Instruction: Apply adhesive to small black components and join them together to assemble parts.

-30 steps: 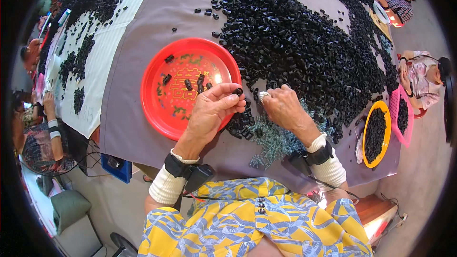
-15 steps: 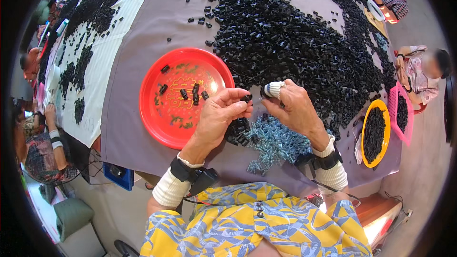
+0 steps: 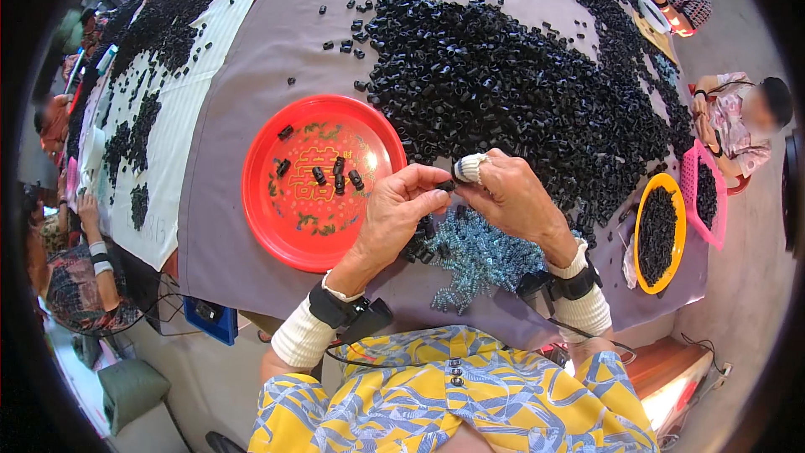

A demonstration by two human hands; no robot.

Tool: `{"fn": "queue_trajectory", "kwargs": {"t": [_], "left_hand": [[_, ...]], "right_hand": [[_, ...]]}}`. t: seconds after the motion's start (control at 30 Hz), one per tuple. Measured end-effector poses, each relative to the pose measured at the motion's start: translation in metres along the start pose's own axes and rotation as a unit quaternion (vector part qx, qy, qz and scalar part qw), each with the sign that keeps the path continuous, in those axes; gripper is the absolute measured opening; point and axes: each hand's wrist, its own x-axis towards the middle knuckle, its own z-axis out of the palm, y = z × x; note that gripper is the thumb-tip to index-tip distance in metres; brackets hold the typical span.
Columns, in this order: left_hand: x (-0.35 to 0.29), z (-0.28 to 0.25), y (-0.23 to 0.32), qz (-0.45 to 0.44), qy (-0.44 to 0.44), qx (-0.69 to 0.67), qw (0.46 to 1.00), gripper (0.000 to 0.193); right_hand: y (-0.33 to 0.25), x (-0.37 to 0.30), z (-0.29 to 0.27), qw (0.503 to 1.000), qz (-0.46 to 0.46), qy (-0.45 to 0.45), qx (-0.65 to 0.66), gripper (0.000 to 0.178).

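Note:
My left hand (image 3: 404,204) pinches a small black plastic piece (image 3: 447,186) between thumb and fingertips. Against its other end, my right hand (image 3: 513,201) closes its thumb and fingers, one wrapped in white tape or cloth; whether they hold a second part is hidden. Just below my hands lies a heap of small bluish metal springs (image 3: 480,258). Beyond them spreads a large pile of black plastic pieces (image 3: 495,75). To the left of my left hand stands a round red tray (image 3: 272,226) with several black pieces scattered on it.
A yellow oval basket (image 3: 681,239) and a pink basket (image 3: 719,231), both holding black parts, stand at the right edge of the grey-covered table (image 3: 226,151). Other people sit along the right and left sides. A blue tray (image 3: 220,325) is below the table's left edge.
My hands have come together, and the right fingertips now meet the black piece in my left hand. The view has shifted slightly; the tray's pieces look the same.

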Motion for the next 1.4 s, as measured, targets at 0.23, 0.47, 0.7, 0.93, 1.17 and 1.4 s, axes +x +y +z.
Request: {"fn": "queue_trajectory", "kwargs": {"t": [0.23, 0.47, 0.7, 0.93, 1.17, 1.4], "left_hand": [[0.001, 0.001, -0.001, -0.007, 0.007, -0.003, 1.000, 0.020], [0.003, 0.000, -0.001, 0.007, 0.003, -0.012, 1.000, 0.020], [0.008, -0.003, 0.010, 0.043, 0.021, 0.056, 0.997, 0.020], [0.009, -0.005, 0.018, 0.049, 0.042, 0.039, 0.997, 0.021], [0.010, -0.005, 0.015, 0.066, 0.023, 0.022, 0.997, 0.021], [0.011, -0.004, 0.021, 0.085, 0.006, 0.010, 0.996, 0.020]], "right_hand": [[0.002, 0.000, 0.004, 0.998, -0.019, 0.036, 0.053, 0.013], [0.003, 0.004, 0.006, 0.987, 0.014, 0.053, 0.150, 0.012], [0.002, 0.020, -0.001, 0.994, -0.024, 0.046, 0.095, 0.012], [-0.001, 0.030, -0.006, 0.993, -0.069, 0.059, 0.073, 0.012], [0.001, 0.028, -0.004, 0.979, -0.013, 0.054, 0.197, 0.017], [0.008, 0.032, -0.003, 0.946, 0.108, 0.005, 0.305, 0.016]]}}
